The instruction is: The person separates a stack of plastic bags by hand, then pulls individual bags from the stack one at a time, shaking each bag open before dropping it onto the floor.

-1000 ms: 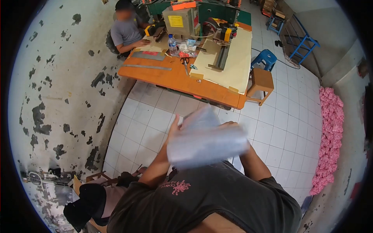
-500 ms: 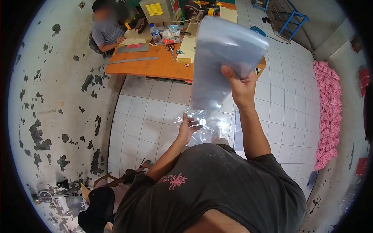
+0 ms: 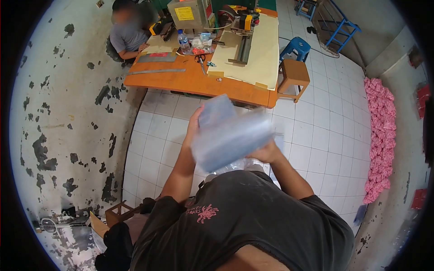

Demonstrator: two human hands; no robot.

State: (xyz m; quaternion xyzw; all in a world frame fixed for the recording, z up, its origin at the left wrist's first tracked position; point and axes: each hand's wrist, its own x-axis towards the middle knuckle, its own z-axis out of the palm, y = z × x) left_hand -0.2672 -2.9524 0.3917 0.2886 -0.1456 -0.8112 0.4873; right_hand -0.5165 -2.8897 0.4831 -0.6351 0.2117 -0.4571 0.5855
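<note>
A stack of clear plastic sheets (image 3: pixel 233 140) is bent over on itself in front of my torso, smeared by motion. My left hand (image 3: pixel 195 124) grips its left side, with most of the fingers hidden behind the plastic. At the lower right edge, my right hand (image 3: pixel 266 152) is closed on the same stack. Below the stack, crinkled clear plastic (image 3: pixel 230 166) shows just above my shirt.
Ahead stands an orange table (image 3: pixel 181 80) with scissors (image 3: pixel 200 62), a metal ruler (image 3: pixel 156 71), a water bottle (image 3: pixel 184 43) and a machine. A person (image 3: pixel 129 38) sits at its left. Brown (image 3: pixel 294 77) and blue stools (image 3: pixel 296 48) stand right; pink bundles (image 3: pixel 379 140) line the wall.
The plastic stack has come down and toward my body from above the table edge, and now folds over. My left hand, open before, has risen to hold its left side. My right hand has lowered.
</note>
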